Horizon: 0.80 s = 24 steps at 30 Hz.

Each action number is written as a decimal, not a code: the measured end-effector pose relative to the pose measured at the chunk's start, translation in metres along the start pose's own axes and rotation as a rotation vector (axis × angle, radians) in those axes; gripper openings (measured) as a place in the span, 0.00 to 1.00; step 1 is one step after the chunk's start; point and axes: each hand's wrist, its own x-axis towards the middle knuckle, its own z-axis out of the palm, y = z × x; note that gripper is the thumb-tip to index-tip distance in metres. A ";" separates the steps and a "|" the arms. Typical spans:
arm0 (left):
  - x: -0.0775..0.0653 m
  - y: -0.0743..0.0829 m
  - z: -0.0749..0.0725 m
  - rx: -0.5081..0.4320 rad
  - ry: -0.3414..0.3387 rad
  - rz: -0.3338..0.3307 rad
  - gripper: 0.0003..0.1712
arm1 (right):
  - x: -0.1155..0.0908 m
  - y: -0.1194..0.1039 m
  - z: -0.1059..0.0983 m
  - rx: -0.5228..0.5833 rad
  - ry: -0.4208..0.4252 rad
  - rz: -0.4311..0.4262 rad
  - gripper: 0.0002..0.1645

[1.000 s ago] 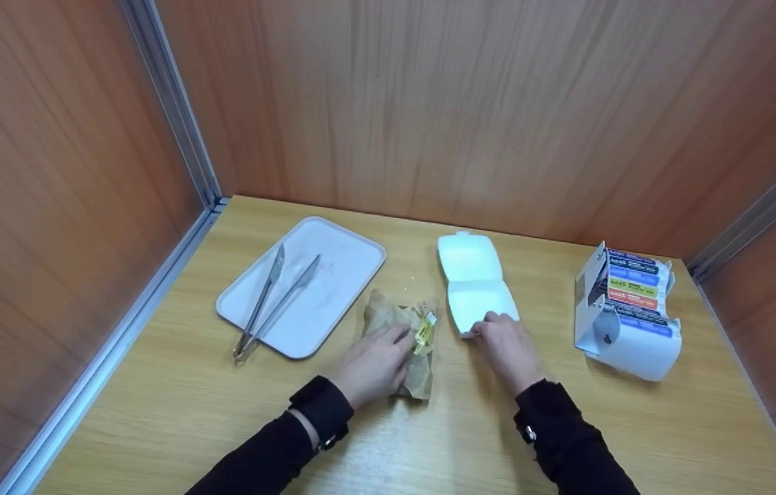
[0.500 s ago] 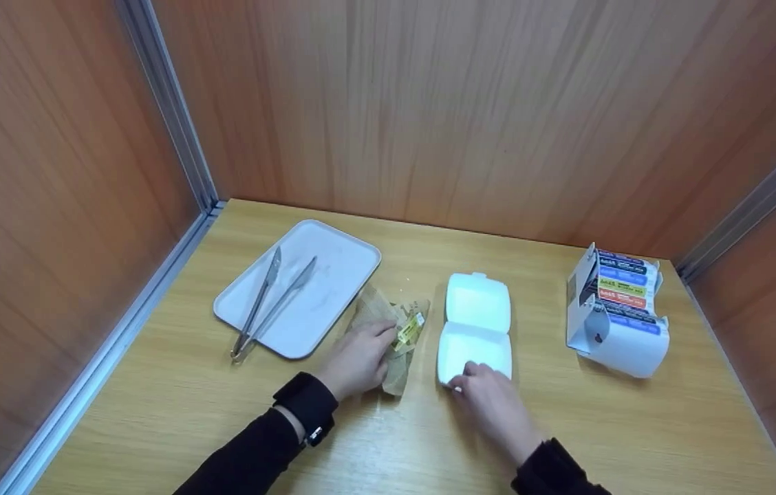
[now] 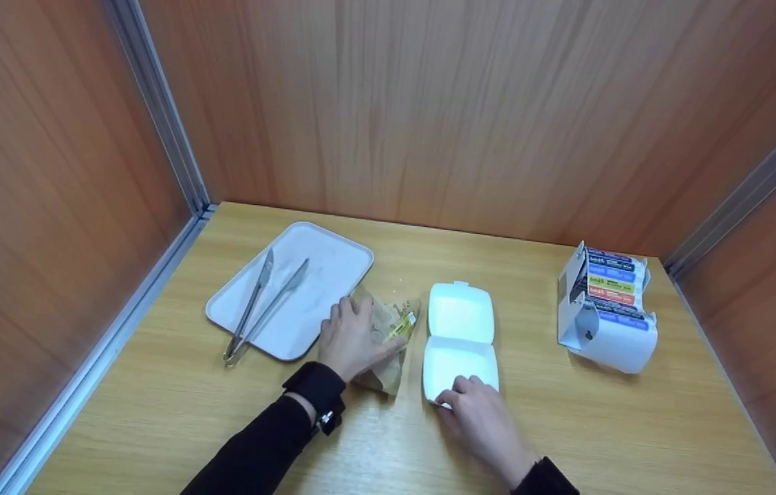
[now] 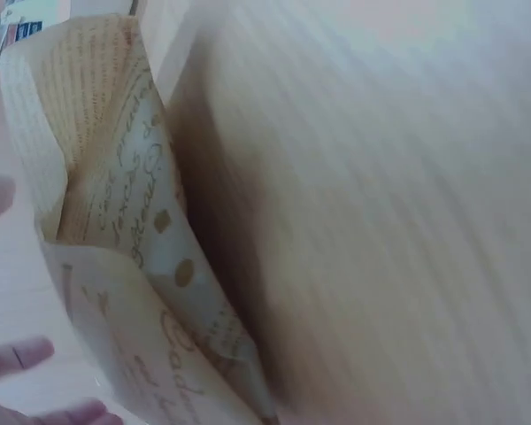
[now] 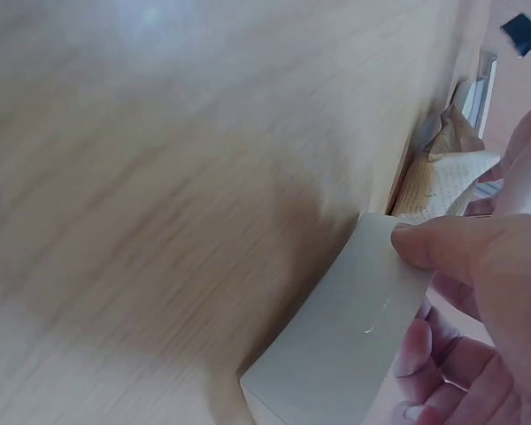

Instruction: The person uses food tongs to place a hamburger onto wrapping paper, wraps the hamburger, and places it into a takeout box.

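White box point(image 3: 460, 340) pinched by right hand point(image 3: 486, 421); left hand point(image 3: 350, 342) spread over packet point(image 4: 142, 199).

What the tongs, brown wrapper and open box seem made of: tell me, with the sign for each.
Tongs: probably metal, fairly shiny; slim grey arms with bright glints.
Brown wrapper: thin paper, by its sharp creases and printed lettering; whether it is coated, I cannot tell.
Open box: likely plastic foam, smooth and matte; pale, with rounded corners, though moulded pulp is possible.
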 end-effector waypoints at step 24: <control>0.018 0.012 0.014 0.056 -0.260 -0.181 0.59 | -0.022 0.005 -0.017 0.084 -0.127 0.179 0.12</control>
